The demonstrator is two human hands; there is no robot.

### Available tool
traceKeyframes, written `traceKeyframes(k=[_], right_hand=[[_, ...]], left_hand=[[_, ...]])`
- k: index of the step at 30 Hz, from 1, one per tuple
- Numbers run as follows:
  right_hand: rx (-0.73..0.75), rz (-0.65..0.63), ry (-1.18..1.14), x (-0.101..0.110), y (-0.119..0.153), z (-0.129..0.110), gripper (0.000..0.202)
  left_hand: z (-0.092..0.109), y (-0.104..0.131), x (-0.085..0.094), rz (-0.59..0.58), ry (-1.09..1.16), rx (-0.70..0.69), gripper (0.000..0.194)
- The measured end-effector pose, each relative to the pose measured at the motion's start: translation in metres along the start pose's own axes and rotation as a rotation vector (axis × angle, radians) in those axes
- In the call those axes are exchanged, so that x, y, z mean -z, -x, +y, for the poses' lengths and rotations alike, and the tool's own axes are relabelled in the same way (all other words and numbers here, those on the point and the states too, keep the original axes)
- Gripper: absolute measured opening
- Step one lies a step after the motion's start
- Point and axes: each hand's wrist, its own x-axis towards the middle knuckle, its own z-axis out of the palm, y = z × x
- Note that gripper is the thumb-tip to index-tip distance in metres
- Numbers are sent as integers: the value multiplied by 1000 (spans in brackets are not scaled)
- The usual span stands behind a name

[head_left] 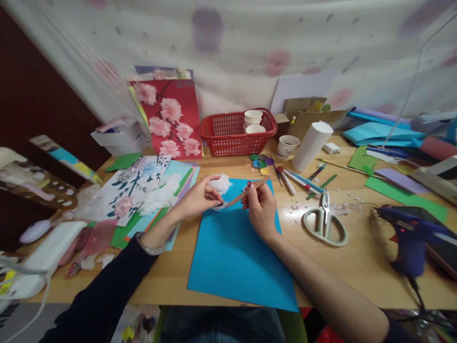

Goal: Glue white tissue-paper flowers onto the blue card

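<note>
A sheet of blue paper [243, 257] lies on the wooden table in front of me. On its upper left corner sits a crumpled white paper flower [221, 184]. My left hand [200, 196] is closed in a pinch at the sheet's left edge, on a small white tissue piece [220, 206]. My right hand [262, 207] is over the sheet's upper right, its fingers wrapped round a flat brown stick [235, 199]. That stick slants down to the left, its lower end close to my left fingertips. Whether it touches the tissue, I cannot tell.
Scissors [325, 224] and a blue glue gun [403, 233] lie to the right. Pens [287, 181] and paint pots [262, 163] are behind the sheet. A red basket [237, 147] holds white cups. Flower pictures [117, 190] and coloured papers are on the left.
</note>
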Motion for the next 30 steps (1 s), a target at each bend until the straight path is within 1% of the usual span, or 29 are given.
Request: traceKeyframes(k=[3,8,11,16,22,30], right_hand=[[13,-7,33,0,-1,1,30],[12,-10,140,0,-2,3,31],[27,-46,189,0,-2,5,30],[94,-120,264,-2,-1,7,26],[118,-147,320,-2,-1,9,25],[166,-170,338,-2,0,11,24]], left_hand=[[-2,-6,-5,-79,-42,5,79],[-2,-11,-8,-121,-156,-30,76],[-1,-12,-7,-127,-222,-40,75],[-1,-12,-6,-124,-282,-56,73],[-2,-13,-5,-123,-329,-77,71],[-5,-14,-5,-105,-333,-104,67]])
